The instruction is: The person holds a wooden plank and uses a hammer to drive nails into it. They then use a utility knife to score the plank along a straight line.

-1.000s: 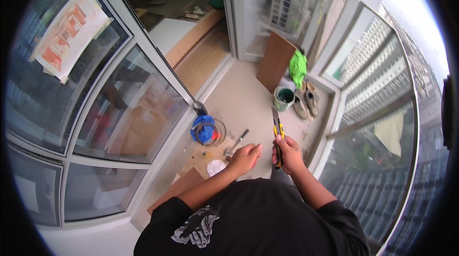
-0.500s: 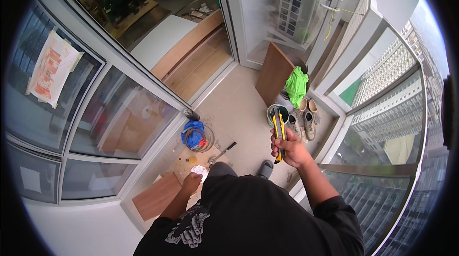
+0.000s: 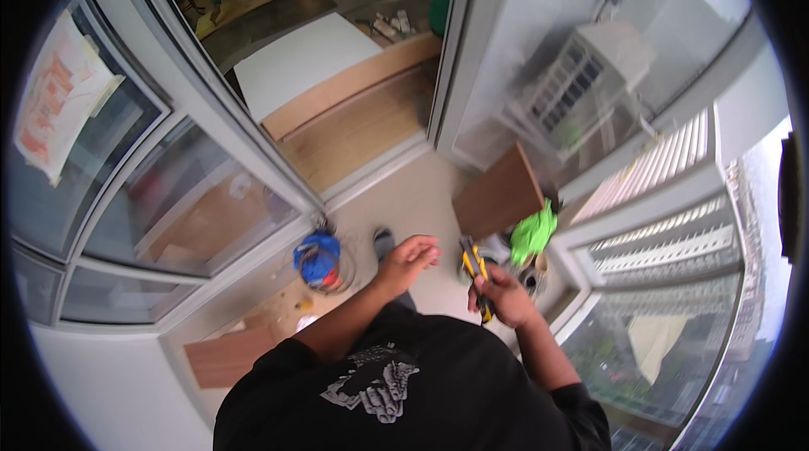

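Observation:
My right hand (image 3: 507,297) is closed round a yellow and black snap-off utility knife (image 3: 474,260), its front end pointing up and a little left. Left of it, my left hand (image 3: 408,262) is raised in front of my body, fingers loosely stretched and apart, with nothing in it. A gap separates the two hands. Beneath the left hand one sandalled foot (image 3: 384,242) stands on the floor. Past the knife is a bucket, mostly hidden by my right hand.
A brown board (image 3: 501,194) leans beside a bright green cloth (image 3: 534,232) and shoes (image 3: 531,274) at the right. Left lie a blue bag (image 3: 318,257) with coiled wire and another brown board (image 3: 229,353). Ahead, a raised doorway sill (image 3: 371,171) leads into a room with a white panel (image 3: 308,59).
My left hand has risen from low by the floor items toward the middle. The knife, still in my right hand, has come lower and tilted left. My view has shifted toward the doorway.

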The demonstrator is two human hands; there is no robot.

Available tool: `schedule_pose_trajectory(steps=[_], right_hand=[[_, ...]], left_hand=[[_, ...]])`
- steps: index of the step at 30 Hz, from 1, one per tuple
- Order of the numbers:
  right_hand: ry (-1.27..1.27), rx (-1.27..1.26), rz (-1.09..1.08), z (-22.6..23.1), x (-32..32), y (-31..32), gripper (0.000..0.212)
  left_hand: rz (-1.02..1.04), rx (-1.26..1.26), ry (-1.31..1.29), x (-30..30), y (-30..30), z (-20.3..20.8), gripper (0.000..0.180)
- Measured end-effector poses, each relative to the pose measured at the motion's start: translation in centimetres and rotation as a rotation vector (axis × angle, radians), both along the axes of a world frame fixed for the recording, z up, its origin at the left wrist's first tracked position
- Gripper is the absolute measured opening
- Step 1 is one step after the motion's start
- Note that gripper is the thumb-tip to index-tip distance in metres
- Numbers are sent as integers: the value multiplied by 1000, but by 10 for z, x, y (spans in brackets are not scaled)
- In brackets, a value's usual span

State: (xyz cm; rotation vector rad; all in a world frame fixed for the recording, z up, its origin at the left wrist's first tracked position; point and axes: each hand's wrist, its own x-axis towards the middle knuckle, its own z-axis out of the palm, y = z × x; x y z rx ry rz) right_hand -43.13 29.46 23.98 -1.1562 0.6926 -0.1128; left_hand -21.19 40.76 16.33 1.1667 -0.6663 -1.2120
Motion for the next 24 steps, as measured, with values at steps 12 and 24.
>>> schedule_pose_trajectory(steps=[12, 24], right_hand=[[328, 9, 192, 46, 230, -154, 30], [302, -225, 542, 27, 411, -246, 34]], left_hand=[[84, 137, 232, 208, -157, 35, 20], [575, 244, 184, 337, -167, 40, 22]])
